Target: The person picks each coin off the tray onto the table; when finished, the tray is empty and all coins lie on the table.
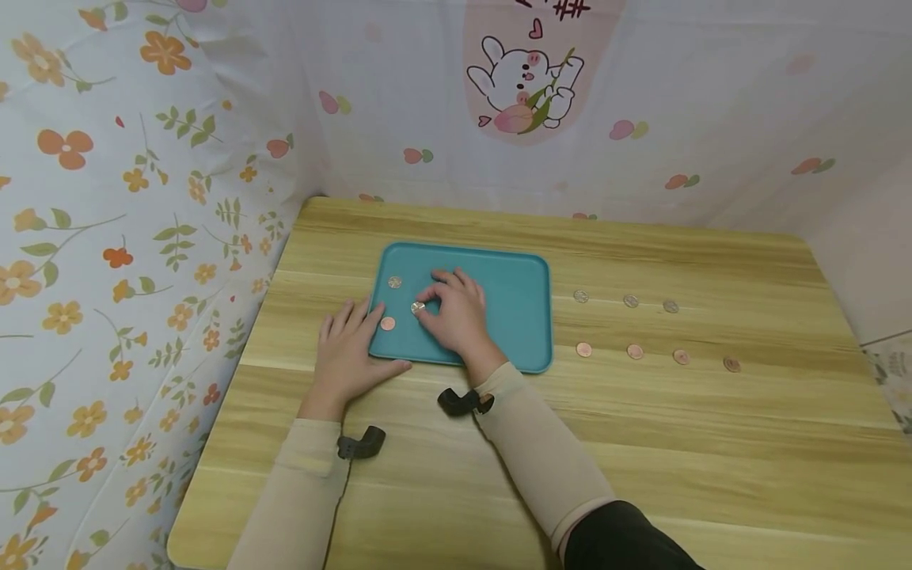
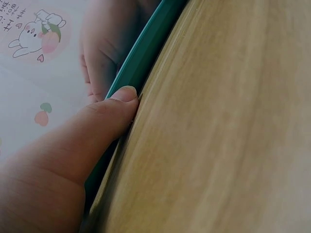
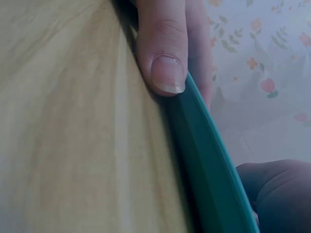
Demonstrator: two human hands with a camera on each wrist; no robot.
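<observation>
My right hand (image 1: pixel 456 313) is over the left part of the blue-green tray (image 1: pixel 516 309) and pinches a silver-coloured coin (image 1: pixel 418 308) between thumb and forefinger. Whether this coin touches the tray cannot be told. Nearby in the tray lie another silver-coloured coin (image 1: pixel 395 282) and a copper-coloured coin (image 1: pixel 388 324). My left hand (image 1: pixel 347 352) is spread at the tray's left end, with its fingers along the rim. In the left wrist view its thumb (image 2: pixel 104 119) rests against the tray's near side (image 2: pixel 141 58). The right wrist view shows that same thumb (image 3: pixel 165 53), but no coin.
Right of the tray, three silver-coloured coins lie in a row, among them a middle one (image 1: pixel 631 301). Nearer me runs a row of several copper-coloured coins, one of them (image 1: pixel 635 351) second from left. The wooden table (image 1: pixel 641 475) meets patterned curtains (image 1: pixel 399 95) behind and left.
</observation>
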